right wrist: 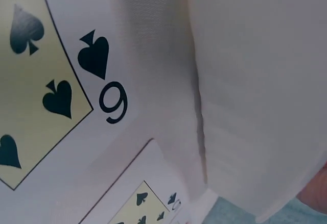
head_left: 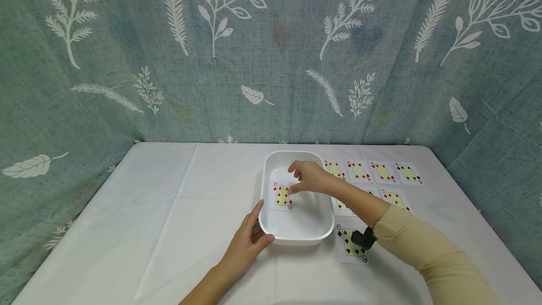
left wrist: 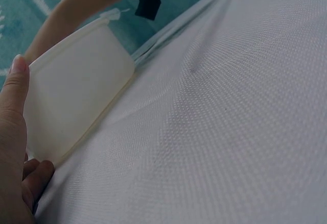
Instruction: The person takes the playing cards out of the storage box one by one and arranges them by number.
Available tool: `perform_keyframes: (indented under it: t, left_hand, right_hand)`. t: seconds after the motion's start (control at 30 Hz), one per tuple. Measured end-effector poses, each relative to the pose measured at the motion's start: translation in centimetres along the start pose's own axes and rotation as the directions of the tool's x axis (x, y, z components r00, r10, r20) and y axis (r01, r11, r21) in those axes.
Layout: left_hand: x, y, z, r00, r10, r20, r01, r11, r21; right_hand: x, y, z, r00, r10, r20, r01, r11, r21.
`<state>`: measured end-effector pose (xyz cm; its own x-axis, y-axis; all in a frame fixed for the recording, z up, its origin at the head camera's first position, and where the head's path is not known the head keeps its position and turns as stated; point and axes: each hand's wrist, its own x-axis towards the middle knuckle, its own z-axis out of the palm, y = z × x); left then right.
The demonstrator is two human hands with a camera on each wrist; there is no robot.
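White plastic tub (head_left: 326,229), rectangular, on a white tablecloth (head_left: 169,211). Left hand (head_left: 247,244) grips the near-left corner of the tub — thumb over the rim, fingers curled under against the wall. Right hand (head_left: 309,177) reaches over the tub, fingertips pinching the upper right edge of a six of diamonds (head_left: 282,196), which lies inside against the left wall. Six of spades (head_left: 350,244) flat on the cloth just beside the tub's near-right corner. Row of fours (head_left: 372,171) face up beyond the right arm — a five of diamonds (head_left: 395,200) nearer.
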<state>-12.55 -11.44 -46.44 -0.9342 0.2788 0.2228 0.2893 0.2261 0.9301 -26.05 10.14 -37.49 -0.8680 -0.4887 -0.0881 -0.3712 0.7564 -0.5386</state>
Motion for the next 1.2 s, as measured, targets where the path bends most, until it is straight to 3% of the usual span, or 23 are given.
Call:
perform_keyframes:
  t: [0.23,0.57,1.2]
  left_hand:
    - [0.0,0.0,-0.1,1.000,-0.018,0.016,0.018,1.000,-0.009]
    - [0.0,0.2,0.0,0.999,-0.037,0.008,0.037,0.999,-0.017]
    - [0.1,0.2,0.1,1.000,-0.031,-0.006,0.031,0.999,-0.010]
  right_hand:
    - [1.2,0.4,1.3,0.998,0.066,0.025,-0.064,0.997,-0.050]
    - [2.1,1.1,2.7,0.996,0.090,0.024,-0.086,0.989,-0.124]
    - [3.1,1.7,3.0,0.978,0.194,0.081,-0.193,0.981,-0.009]
